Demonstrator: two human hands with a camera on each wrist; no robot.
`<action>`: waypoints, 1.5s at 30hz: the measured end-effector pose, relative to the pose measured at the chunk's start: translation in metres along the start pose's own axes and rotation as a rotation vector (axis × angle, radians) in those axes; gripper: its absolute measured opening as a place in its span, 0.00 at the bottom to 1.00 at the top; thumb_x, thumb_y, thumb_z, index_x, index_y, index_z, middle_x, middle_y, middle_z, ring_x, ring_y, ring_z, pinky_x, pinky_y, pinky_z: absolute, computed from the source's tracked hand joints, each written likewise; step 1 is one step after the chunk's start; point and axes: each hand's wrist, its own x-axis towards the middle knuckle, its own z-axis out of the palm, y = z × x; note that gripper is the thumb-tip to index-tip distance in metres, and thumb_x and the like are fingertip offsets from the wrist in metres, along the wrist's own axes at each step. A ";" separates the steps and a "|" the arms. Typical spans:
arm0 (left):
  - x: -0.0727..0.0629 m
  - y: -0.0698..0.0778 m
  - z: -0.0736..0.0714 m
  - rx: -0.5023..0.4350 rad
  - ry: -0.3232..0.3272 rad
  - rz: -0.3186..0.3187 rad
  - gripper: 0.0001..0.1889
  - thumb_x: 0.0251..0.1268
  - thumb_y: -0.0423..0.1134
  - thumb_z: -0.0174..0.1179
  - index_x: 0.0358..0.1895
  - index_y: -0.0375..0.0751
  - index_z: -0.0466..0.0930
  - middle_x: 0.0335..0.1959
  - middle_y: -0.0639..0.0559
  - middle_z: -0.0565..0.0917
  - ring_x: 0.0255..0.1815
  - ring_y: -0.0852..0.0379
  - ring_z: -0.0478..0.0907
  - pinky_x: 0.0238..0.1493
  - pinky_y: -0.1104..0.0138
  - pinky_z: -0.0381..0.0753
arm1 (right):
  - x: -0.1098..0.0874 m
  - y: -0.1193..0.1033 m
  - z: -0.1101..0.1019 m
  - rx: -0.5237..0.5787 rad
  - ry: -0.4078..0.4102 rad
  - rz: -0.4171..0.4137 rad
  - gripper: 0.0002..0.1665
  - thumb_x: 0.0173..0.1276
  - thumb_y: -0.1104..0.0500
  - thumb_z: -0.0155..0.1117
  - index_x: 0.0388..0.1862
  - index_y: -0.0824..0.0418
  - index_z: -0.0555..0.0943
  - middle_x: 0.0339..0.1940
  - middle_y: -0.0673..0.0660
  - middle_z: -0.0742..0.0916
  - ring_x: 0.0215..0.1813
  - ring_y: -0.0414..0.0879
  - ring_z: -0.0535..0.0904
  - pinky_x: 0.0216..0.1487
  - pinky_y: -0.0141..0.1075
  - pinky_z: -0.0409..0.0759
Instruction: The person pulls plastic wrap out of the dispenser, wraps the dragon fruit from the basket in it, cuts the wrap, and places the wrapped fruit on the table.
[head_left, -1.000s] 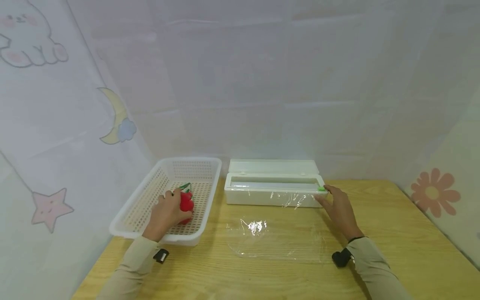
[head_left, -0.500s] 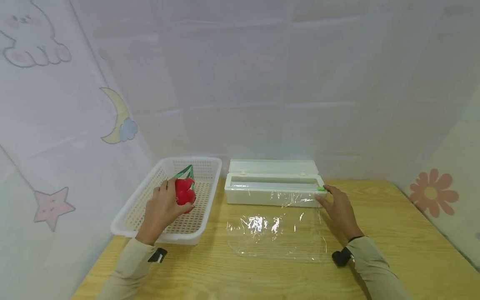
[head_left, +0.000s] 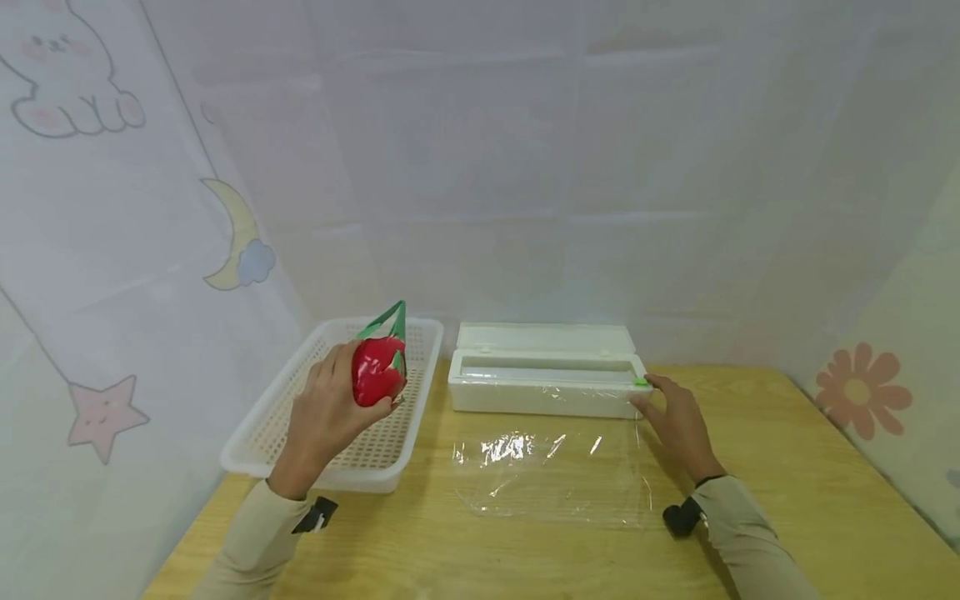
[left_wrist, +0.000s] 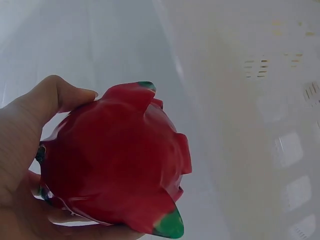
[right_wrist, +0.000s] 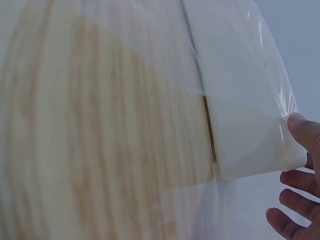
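Observation:
My left hand [head_left: 321,417] grips a glossy red dragon fruit [head_left: 375,372] above the white basket, its long green leaf tips pointing up. In the left wrist view, thumb and fingers curl round the red body, and green-tipped scales stick out. My right hand [head_left: 678,425] holds the right end of a white cling film box [head_left: 547,400], thumb on the front and fingers at the end beside a small green slider [head_left: 641,382]. Clear film [head_left: 547,487] runs from the box over its front onto the table. The box lid [head_left: 546,337] stands raised at the back.
A white perforated basket [head_left: 238,442] stands at the left of the wooden table [head_left: 480,558], close to the box. Behind everything hangs a pale printed cloth [head_left: 487,167]. The film lies across the table's middle, between the two forearms.
My left hand has lifted the dragon fruit up out of the basket and turned it slightly, moving a little to the right. My right hand has stayed at the box's end.

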 end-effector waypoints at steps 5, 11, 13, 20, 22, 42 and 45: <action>0.002 0.006 -0.002 -0.012 0.009 0.022 0.43 0.47 0.43 0.75 0.67 0.32 0.66 0.59 0.35 0.75 0.53 0.35 0.75 0.35 0.43 0.85 | 0.002 0.000 -0.001 -0.001 0.001 -0.002 0.34 0.73 0.53 0.64 0.66 0.77 0.70 0.62 0.78 0.76 0.64 0.74 0.69 0.62 0.65 0.67; 0.003 0.014 0.000 -0.024 0.032 0.068 0.42 0.45 0.42 0.76 0.64 0.30 0.67 0.58 0.34 0.76 0.52 0.36 0.76 0.33 0.45 0.85 | 0.003 0.001 0.000 -0.009 0.013 -0.010 0.34 0.73 0.54 0.65 0.65 0.78 0.71 0.61 0.78 0.77 0.63 0.74 0.71 0.61 0.65 0.68; 0.003 0.016 0.001 -0.028 0.037 0.087 0.42 0.44 0.42 0.77 0.63 0.29 0.67 0.58 0.34 0.76 0.52 0.37 0.77 0.34 0.46 0.86 | 0.003 0.002 0.000 -0.013 0.016 -0.015 0.33 0.73 0.54 0.65 0.65 0.78 0.71 0.61 0.78 0.77 0.62 0.74 0.71 0.60 0.65 0.68; 0.005 0.026 0.004 -0.057 0.065 0.158 0.44 0.40 0.42 0.80 0.62 0.29 0.68 0.56 0.33 0.77 0.51 0.37 0.78 0.34 0.48 0.86 | 0.003 0.002 0.002 -0.014 0.014 -0.025 0.32 0.72 0.57 0.65 0.65 0.78 0.71 0.60 0.78 0.77 0.61 0.74 0.72 0.59 0.66 0.70; 0.006 0.029 0.006 -0.067 0.070 0.181 0.44 0.40 0.43 0.79 0.62 0.29 0.68 0.55 0.34 0.78 0.51 0.38 0.78 0.34 0.49 0.86 | 0.003 0.002 0.003 -0.016 0.017 -0.029 0.32 0.72 0.58 0.65 0.65 0.78 0.71 0.60 0.78 0.77 0.61 0.74 0.72 0.59 0.66 0.70; 0.010 0.052 0.029 -0.198 -0.071 0.472 0.46 0.40 0.44 0.79 0.64 0.31 0.66 0.63 0.39 0.75 0.60 0.44 0.75 0.44 0.55 0.86 | 0.006 0.002 0.010 0.005 0.025 -0.015 0.32 0.73 0.55 0.64 0.66 0.76 0.71 0.62 0.78 0.77 0.64 0.74 0.69 0.61 0.66 0.67; 0.010 0.057 0.037 -0.218 -0.106 0.495 0.45 0.41 0.44 0.79 0.64 0.33 0.67 0.65 0.40 0.73 0.61 0.44 0.75 0.45 0.56 0.86 | 0.007 0.001 0.010 -0.002 0.025 -0.014 0.32 0.73 0.55 0.64 0.66 0.77 0.71 0.61 0.78 0.77 0.64 0.74 0.70 0.61 0.66 0.67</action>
